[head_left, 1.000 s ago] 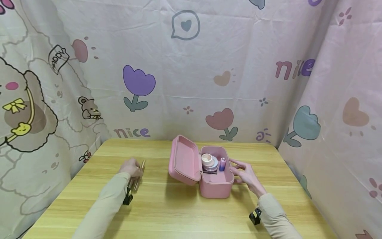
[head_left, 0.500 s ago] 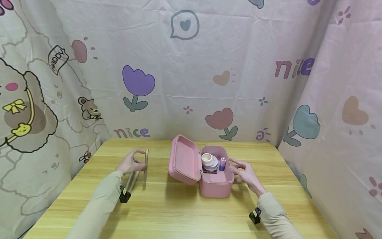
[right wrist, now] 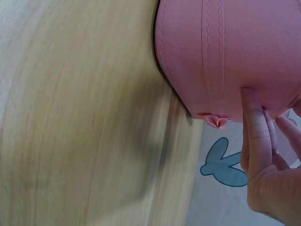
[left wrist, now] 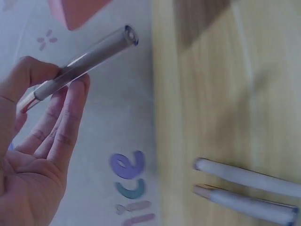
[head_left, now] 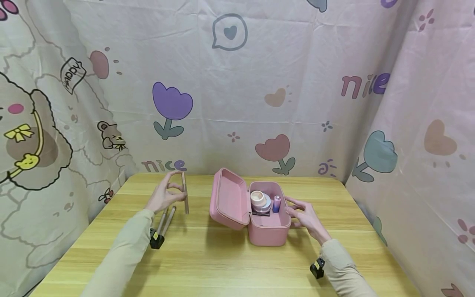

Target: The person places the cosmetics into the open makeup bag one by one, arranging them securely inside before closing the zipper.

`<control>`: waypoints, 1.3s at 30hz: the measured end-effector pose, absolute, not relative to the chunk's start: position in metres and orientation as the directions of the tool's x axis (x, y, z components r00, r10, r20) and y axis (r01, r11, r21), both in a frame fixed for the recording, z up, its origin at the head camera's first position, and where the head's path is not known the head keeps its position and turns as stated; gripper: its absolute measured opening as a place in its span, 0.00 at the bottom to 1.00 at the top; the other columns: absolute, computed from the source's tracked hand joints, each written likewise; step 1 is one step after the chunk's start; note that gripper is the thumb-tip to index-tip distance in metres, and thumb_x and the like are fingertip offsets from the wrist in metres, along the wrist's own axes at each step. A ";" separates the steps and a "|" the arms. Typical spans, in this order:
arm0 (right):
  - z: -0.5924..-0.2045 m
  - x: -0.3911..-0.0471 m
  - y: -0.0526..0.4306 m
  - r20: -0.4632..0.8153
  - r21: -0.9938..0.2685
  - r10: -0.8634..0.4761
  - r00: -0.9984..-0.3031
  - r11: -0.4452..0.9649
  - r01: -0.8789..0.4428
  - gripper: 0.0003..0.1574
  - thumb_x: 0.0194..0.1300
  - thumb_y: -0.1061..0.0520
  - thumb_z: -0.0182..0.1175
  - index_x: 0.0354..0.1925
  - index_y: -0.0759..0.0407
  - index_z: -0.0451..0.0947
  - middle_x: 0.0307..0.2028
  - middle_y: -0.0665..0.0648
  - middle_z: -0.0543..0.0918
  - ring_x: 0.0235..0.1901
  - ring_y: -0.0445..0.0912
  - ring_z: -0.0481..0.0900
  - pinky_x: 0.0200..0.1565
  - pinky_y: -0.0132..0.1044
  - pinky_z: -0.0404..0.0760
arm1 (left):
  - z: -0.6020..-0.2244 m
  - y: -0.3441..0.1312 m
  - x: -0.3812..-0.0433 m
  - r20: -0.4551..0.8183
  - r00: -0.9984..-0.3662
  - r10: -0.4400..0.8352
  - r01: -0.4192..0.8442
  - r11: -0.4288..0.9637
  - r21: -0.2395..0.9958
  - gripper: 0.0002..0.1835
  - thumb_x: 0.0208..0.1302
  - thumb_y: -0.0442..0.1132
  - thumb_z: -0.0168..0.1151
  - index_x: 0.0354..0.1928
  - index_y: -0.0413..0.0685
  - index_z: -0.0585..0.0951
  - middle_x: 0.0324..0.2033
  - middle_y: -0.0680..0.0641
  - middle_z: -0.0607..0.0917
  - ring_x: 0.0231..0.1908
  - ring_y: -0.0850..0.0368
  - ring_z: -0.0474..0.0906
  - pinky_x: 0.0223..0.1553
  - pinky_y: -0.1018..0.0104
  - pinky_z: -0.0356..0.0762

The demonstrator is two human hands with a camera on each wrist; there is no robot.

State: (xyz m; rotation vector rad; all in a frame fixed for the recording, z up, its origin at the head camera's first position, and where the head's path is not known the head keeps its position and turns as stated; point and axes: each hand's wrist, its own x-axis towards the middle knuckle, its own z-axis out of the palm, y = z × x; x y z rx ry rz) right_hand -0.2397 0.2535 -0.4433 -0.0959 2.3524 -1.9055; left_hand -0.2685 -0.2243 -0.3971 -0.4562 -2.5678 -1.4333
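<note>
My left hand (head_left: 165, 196) pinches a slim makeup tube (head_left: 185, 194) between thumb and fingers, held nearly upright above the table. In the left wrist view that tube has a clear end and a rose-gold end. Two similar slim tubes (left wrist: 249, 202) lie side by side beneath my left wrist. A pink cosmetic case (head_left: 269, 236) stands with its lid (head_left: 231, 198) swung open to the left. My right hand (head_left: 306, 216) rests against the case's right side, fingers fairly straight on the wall and rim. Inside are stacked cream jars (head_left: 259, 200) and a purple lipstick (head_left: 276, 203).
All of this stands on a wooden table (head_left: 222, 268). A printed curtain (head_left: 230, 82) hangs behind it and at both sides. Some flat dark item lies under the jars, mostly hidden. A small black device (head_left: 156, 238) is strapped at my left wrist.
My left hand has picked up one makeup tube and lifted it from the table, turning it more upright and slightly right. Two tubes stay behind. My right hand and the case keep their place.
</note>
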 end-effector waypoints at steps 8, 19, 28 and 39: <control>-0.444 -0.242 0.252 -0.055 -0.976 -0.104 -0.993 0.215 0.032 0.34 0.71 0.59 0.60 0.72 0.61 0.66 0.54 0.70 0.78 0.45 0.50 0.86 0.43 0.45 0.90 | -0.359 -0.201 -0.265 0.389 -0.901 0.191 0.431 0.489 0.758 0.43 0.60 0.33 0.71 0.74 0.58 0.61 0.48 0.32 0.84 0.33 0.50 0.90 0.44 0.48 0.88; -0.445 -0.242 0.251 -0.050 -0.978 -0.099 -0.994 0.206 0.028 0.34 0.70 0.60 0.60 0.72 0.62 0.67 0.53 0.72 0.79 0.46 0.54 0.86 0.43 0.46 0.90 | -0.319 -0.152 -0.256 0.453 -0.843 0.291 0.537 0.393 0.746 0.39 0.61 0.28 0.67 0.70 0.55 0.61 0.44 0.34 0.84 0.34 0.44 0.89 0.38 0.63 0.89; -0.444 -0.239 0.250 -0.061 -0.976 -0.100 -0.993 0.216 0.038 0.34 0.71 0.60 0.59 0.72 0.62 0.66 0.57 0.76 0.77 0.48 0.56 0.86 0.43 0.45 0.91 | -0.303 -0.112 -0.252 0.466 -0.805 0.367 0.583 0.344 0.736 0.36 0.61 0.27 0.67 0.68 0.51 0.63 0.43 0.33 0.85 0.32 0.40 0.89 0.38 0.58 0.90; -0.444 -0.239 0.252 -0.051 -0.978 -0.100 -0.994 0.205 0.030 0.35 0.70 0.58 0.61 0.72 0.62 0.66 0.57 0.75 0.76 0.48 0.55 0.86 0.44 0.46 0.90 | -0.304 -0.055 -0.257 0.443 -0.758 0.478 0.619 0.316 0.719 0.33 0.61 0.25 0.64 0.66 0.48 0.64 0.38 0.33 0.87 0.35 0.45 0.89 0.42 0.61 0.90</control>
